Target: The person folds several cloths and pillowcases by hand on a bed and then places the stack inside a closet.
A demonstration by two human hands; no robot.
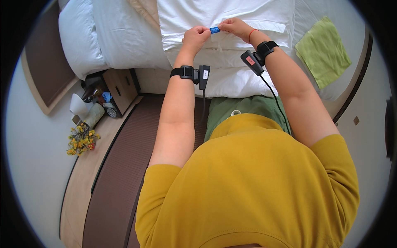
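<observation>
A small blue rectangular piece with pale marks (214, 30) is stretched between my two hands over the bed; whether it is a packet or a tag cannot be told. My left hand (196, 39) pinches its left end between thumb and fingers. At the opposite end, the fingertips of my right hand (236, 28) are closed on it. Beneath and behind both hands lies white folded fabric (186, 16), layered in flat pleats. Black straps with small devices sit on my wrists, and cables run down from them.
A light green cloth (324, 51) lies on the bed at the right. White pillows (80, 35) are at the far left. Beside the bed stand a wooden nightstand (120, 89) and yellow flowers (82, 138). A brown ribbed mat (124, 177) covers the floor on the left.
</observation>
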